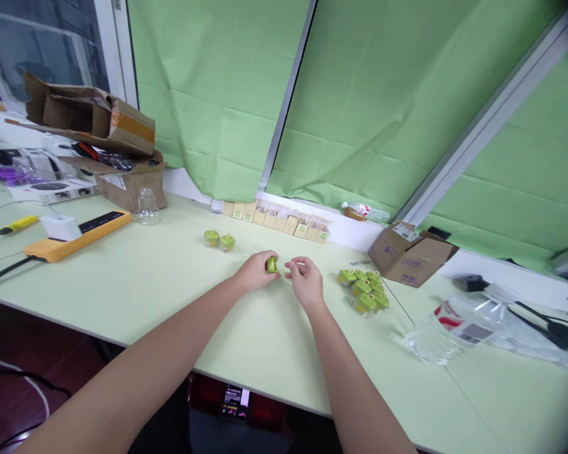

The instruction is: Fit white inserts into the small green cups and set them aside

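My left hand (254,271) is closed round a small green lid (271,265) above the middle of the table, its hollow side turned towards my right hand. A short gap away, my right hand (307,282) has thumb and fingertips pinched together; anything between them is too small to make out. Beyond my left hand, two small clear containers with green lids (226,242) stand on the table. Several more green-lidded containers (365,287) are grouped to the right of my right hand, each with a pale ring on top.
Small cardboard boxes (279,221) stand in a row along the wall. An orange power strip (76,236), clear jar (147,208) and cartons (135,186) are at left. A carton (409,255) and large plastic bottle (464,321) occupy the right. A phone (235,402) lies below the table edge.
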